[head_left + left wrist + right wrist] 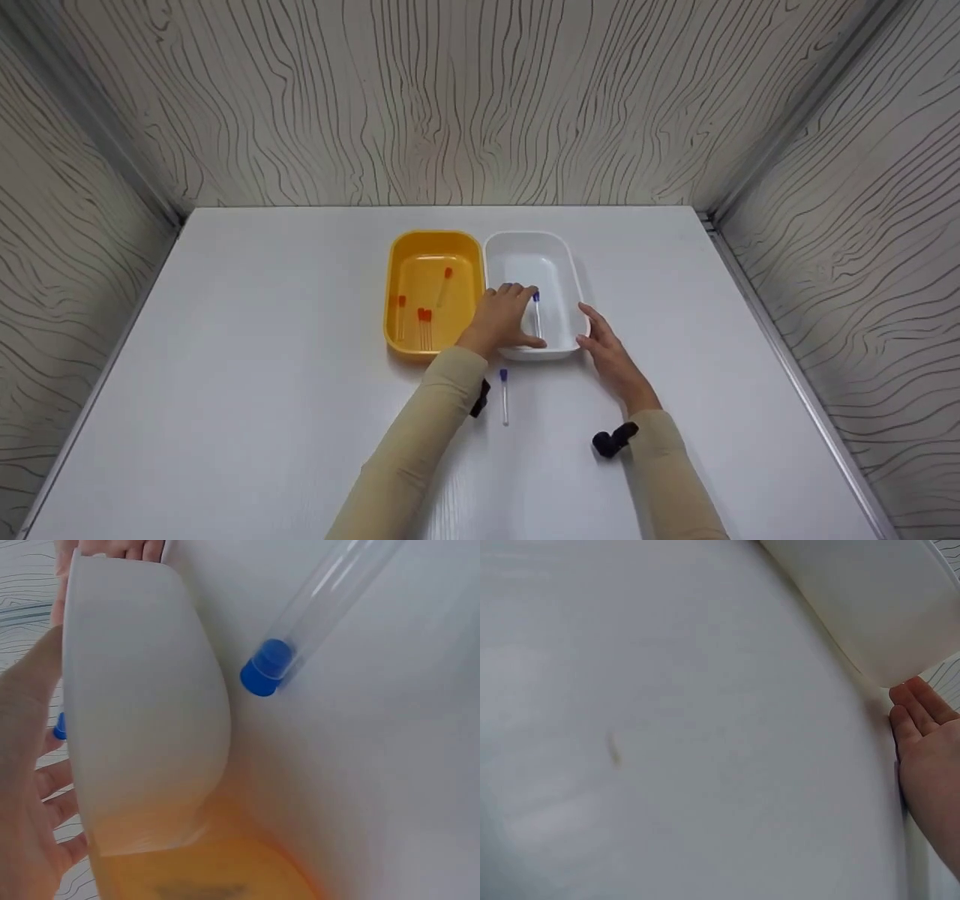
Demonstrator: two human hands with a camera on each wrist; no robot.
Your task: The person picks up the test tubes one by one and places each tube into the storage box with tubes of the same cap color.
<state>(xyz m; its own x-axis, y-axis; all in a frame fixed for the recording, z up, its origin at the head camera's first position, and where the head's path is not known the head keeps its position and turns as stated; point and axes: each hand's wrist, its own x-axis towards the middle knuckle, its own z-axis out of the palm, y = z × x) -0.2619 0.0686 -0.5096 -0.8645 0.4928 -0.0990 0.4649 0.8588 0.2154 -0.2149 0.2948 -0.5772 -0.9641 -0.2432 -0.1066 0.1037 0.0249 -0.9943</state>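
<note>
In the head view my left hand point(501, 315) reaches over the near left part of the white tray point(517, 247). Its thumb and forefinger span a blue-capped tube point(538, 319), with the cap at the forefinger; the other fingers are fairly straight. From the left wrist, the rim hides most of that tube and only its blue cap point(60, 726) shows. My right hand point(613, 364) rests with extended fingers against the white tray's right side near the front corner. Another blue-capped tube point(505, 397) lies on the table in front of this tray.
A yellow tray point(389, 300) stands against the white tray's left side. It contains several red-capped tubes point(425, 330). Both trays stand on a white table point(285, 337), with wood-patterned panels point(435, 105) behind and at the sides.
</note>
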